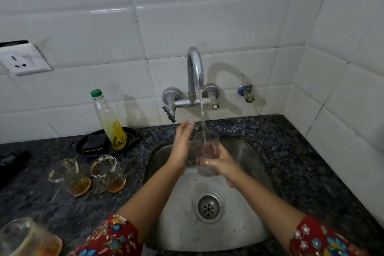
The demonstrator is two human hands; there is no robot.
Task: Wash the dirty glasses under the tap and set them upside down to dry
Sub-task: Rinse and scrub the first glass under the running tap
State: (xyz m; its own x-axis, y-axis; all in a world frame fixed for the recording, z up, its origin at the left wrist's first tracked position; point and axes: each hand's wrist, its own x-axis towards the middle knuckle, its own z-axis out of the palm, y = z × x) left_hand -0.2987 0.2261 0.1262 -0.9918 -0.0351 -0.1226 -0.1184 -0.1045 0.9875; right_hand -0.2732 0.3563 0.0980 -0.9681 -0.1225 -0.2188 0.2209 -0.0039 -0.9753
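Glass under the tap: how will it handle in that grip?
Probably slippery: the glass is wet, with the tap running into it, and the right hand gripping it looks wet. Likely gets heavier as it fills. Rigid but fragile if dropped into the steel sink.

Clear glass (205, 151), shiny metal tap (195, 68), speckled stone counter (280, 151)

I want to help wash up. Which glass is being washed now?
Find the round steel sink set in the dark speckled counter, under the curved chrome tap. Over it, the right hand grips a clear, upright drinking glass with the water running into it. Unlike the glasses with brown dregs on the counter, it looks clean.
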